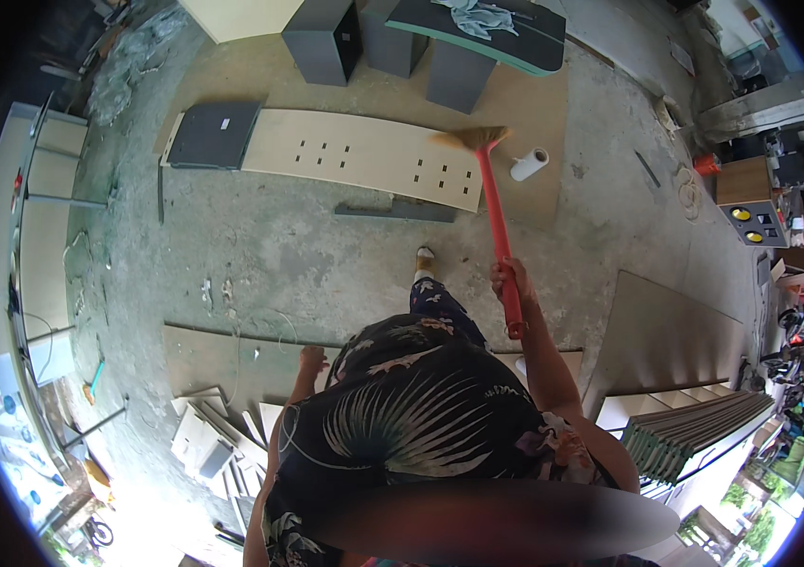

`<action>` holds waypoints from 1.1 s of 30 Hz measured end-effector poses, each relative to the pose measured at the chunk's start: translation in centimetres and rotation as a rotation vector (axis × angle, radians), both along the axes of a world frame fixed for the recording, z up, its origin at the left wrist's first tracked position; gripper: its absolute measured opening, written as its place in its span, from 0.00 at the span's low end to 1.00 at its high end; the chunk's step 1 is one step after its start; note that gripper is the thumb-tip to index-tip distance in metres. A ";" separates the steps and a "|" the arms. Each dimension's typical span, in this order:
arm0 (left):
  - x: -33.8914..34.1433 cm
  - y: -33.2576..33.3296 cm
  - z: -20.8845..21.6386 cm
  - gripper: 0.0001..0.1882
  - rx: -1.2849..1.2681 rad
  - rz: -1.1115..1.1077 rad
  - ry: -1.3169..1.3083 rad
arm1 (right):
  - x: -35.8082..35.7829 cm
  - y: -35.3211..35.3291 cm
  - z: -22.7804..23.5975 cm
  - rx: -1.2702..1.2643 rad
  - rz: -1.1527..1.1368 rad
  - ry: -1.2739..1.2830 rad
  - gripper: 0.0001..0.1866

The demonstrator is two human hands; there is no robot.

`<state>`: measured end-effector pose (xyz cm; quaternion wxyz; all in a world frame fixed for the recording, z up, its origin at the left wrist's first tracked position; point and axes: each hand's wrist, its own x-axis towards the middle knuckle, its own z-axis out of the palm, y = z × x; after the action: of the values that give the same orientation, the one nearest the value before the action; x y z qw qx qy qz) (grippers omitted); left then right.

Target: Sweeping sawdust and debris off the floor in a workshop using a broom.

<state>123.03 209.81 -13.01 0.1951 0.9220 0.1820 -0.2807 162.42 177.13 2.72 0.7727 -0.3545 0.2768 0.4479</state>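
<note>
My right hand [512,278] is wrapped round the red handle of a broom [494,203] that reaches out in front of me. Its tan bristles spread over the far edge of a long pale board [355,156] with small dark slots, beside the cardboard sheet. Down at my left side hangs my left hand [312,359], fingers curled in, with nothing visible in it. A white roll [530,163] lies just right of the bristles. Below the pale board, a narrow grey strip [394,212] rests on the concrete.
A dark grey panel [215,135] lies at the long board's left end. Grey box-shaped pieces [323,42] and a dark padded-looking top [478,33] stand at the back. Loose board offcuts [208,435] are low left; stacked panels [695,430] lean low right. A metal rack [24,217] stands left.
</note>
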 end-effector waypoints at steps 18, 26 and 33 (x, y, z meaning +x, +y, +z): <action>26.3 1.4 4.3 0.19 -0.561 1.021 -0.079 | 9.2 -4.1 -9.5 -0.709 0.627 -0.356 0.09; 20.5 2.3 1.5 0.16 -0.422 0.809 0.192 | 3.5 -7.1 4.7 -0.828 0.496 -0.423 0.14; 18.8 3.7 3.9 0.17 -0.527 0.833 -0.086 | 2.4 -5.1 -9.1 -0.812 0.394 -0.517 0.08</action>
<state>141.88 213.51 -9.16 0.5248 0.7008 0.4497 -0.1768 164.77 172.05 -6.43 0.5172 -0.7700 0.1566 0.3392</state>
